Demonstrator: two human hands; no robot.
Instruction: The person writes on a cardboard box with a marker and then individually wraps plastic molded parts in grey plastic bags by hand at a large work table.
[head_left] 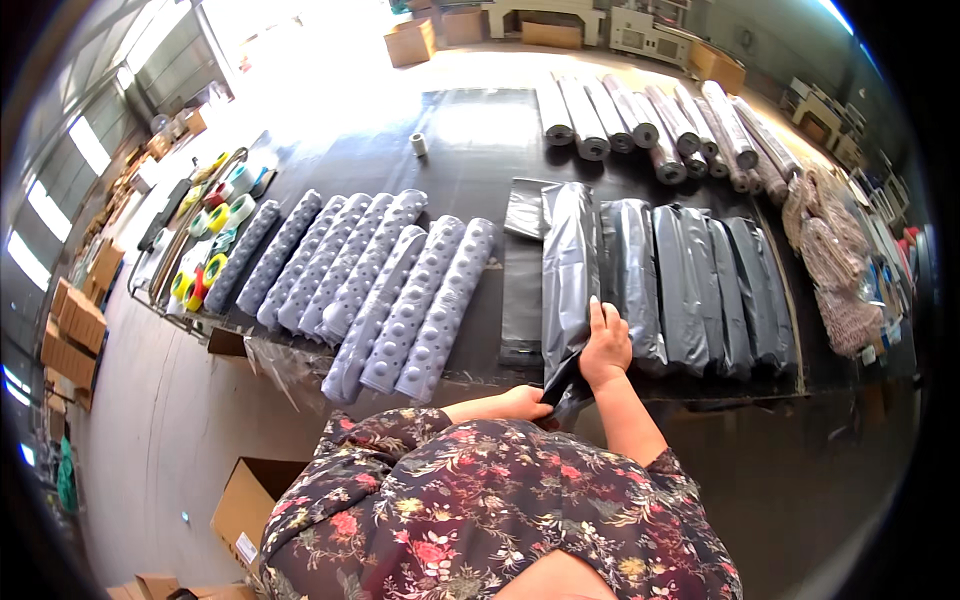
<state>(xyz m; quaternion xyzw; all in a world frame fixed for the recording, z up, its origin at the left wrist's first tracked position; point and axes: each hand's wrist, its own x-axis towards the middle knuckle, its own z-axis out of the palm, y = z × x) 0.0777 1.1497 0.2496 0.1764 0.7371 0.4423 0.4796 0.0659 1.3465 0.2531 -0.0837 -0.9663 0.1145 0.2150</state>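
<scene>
A roll in a glossy grey plastic bag (570, 262) lies lengthwise on the dark table in front of me. At its near end, my left hand (522, 403) is closed on the bag's gathered dark mouth, by the table edge. My right hand (606, 345) rests against the bag's lower right side with fingers stretched away from me; its thumb is hidden. Flat grey plastic bags (522, 290) lie just left of the roll. To the right is a row of several bagged rolls (685, 290). Several unwrapped grey rolls with round bumps (445, 305) lie on the left.
Long rolls (625, 115) lie across the table's far right, with a heap of brownish patterned material (828, 260) beyond. Tape rolls (212, 270) crowd a rack on the left. A small white roll (418, 144) stands on the table (465, 165). An opened cardboard box (245, 510) is below left.
</scene>
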